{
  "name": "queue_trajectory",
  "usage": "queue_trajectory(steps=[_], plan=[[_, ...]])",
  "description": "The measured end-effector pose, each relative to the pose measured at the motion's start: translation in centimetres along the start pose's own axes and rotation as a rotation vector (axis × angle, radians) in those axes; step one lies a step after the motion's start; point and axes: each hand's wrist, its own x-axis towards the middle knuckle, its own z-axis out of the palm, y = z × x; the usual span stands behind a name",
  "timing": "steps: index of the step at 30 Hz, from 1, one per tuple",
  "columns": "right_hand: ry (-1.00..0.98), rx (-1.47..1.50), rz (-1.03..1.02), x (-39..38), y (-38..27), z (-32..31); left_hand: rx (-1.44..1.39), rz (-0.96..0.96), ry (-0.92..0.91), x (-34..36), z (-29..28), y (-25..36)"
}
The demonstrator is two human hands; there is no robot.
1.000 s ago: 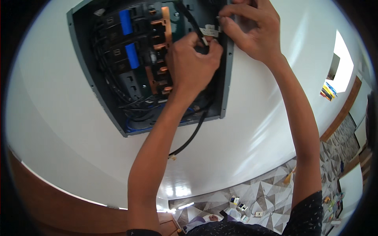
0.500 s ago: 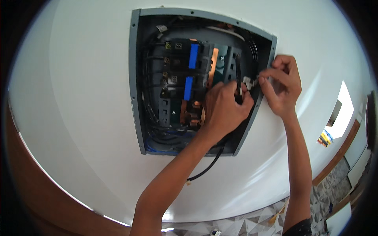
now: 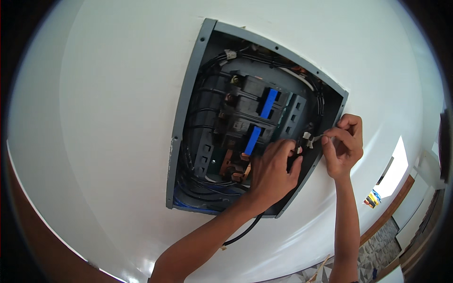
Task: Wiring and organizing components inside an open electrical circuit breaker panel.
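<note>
A grey metal electrical panel box [image 3: 175,155] is set in the white wall, its inside exposed. My left hand [image 3: 273,172] reaches into its lower right part, fingers curled round a black cable [image 3: 246,236] whose lower length hangs out over the bottom edge. The grip itself is partly hidden behind the fingers. At the box's right edge my right hand [image 3: 347,146] pinches a thin pale strip [image 3: 320,136], thumb against forefinger. That strip runs to small white tags [image 3: 307,137] beside the cables, just right of my left fingertips.
Black circuit breakers [image 3: 243,106] with blue handles [image 3: 269,104] fill the middle of the box. Bundled black wires [image 3: 188,155] line its left side, and copper bars [image 3: 231,165] show below the breakers. Colourful items [image 3: 372,199] lie by a bright opening at right.
My view has tilted and shifted, so the box appears lower, further right and turned. The right hand keeps its pinch at the box's edge; the left stays around the cable.
</note>
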Motion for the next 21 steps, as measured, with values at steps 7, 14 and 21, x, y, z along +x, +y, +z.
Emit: queue_trajectory(steps=[7, 14, 21], plan=[[-0.003, -0.036, -0.017, -0.5, 0.2, 0.1, 0.093, 0.042, -0.047, -0.5, -0.3, -0.3], [-0.035, -0.094, 0.010, -0.6, 0.4, -0.3, 0.023, 0.086, 0.012, -0.8, 0.2, -1.0], [-0.017, -0.096, -0.004, -0.9, 0.5, 0.4, 0.328, 0.268, -0.053, -2.6, 1.1, -1.1]])
